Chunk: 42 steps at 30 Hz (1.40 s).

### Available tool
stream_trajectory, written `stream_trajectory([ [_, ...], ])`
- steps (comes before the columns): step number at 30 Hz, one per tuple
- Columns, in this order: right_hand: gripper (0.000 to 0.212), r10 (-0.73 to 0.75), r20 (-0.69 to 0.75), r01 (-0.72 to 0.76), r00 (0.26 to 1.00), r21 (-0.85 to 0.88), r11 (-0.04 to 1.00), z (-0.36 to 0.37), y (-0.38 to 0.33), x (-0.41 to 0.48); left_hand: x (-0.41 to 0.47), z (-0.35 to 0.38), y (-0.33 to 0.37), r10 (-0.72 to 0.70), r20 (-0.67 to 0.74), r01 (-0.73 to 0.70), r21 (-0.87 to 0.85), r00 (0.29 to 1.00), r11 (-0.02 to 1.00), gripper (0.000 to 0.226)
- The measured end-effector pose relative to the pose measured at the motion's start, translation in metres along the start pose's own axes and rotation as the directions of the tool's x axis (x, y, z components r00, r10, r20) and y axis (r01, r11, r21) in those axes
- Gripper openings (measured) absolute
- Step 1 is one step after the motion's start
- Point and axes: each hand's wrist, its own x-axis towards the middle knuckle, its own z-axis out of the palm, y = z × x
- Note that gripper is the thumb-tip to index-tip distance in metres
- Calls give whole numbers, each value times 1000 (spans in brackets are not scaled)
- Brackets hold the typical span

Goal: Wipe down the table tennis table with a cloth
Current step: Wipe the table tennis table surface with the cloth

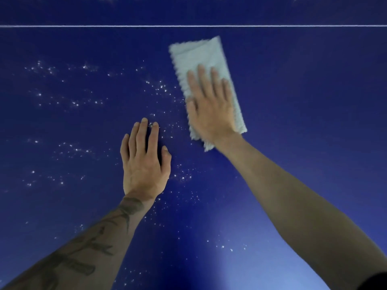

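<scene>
The dark blue table tennis table fills the whole view. A folded pale cloth lies on it right of centre, running away from me. My right hand presses flat on the cloth's near half with straight fingers. My left hand rests flat on the bare table surface to the left of the cloth, fingers spread. White specks of dust are scattered over the table left of the cloth and around my left hand.
A thin white line crosses the table from left to right beyond the cloth. More white specks lie near the bottom of the view between my forearms. The surface right of the cloth shows no specks.
</scene>
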Motion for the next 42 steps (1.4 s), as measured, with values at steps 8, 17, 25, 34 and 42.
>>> stream_trajectory([
  [8,63,159,-18,-159,987,-25,987,-11,58,-9,0,1,-1,-4,1,4,6,1000,1000,57],
  [17,63,-276,82,284,958,-106,953,9,13,-62,-1,0,0,0,4,0,5,1000,1000,58],
  [25,64,198,-38,-198,979,5,980,-9,37,-20,-1,1,1,-3,-3,3,0,1000,1000,57],
  [34,63,187,-22,-187,982,-40,981,-3,90,-92,-1,2,0,-4,11,4,-13,1000,1000,57],
  [42,66,-46,11,46,999,-36,998,8,18,-78,-2,1,1,7,-5,-7,-18,1000,1000,57],
])
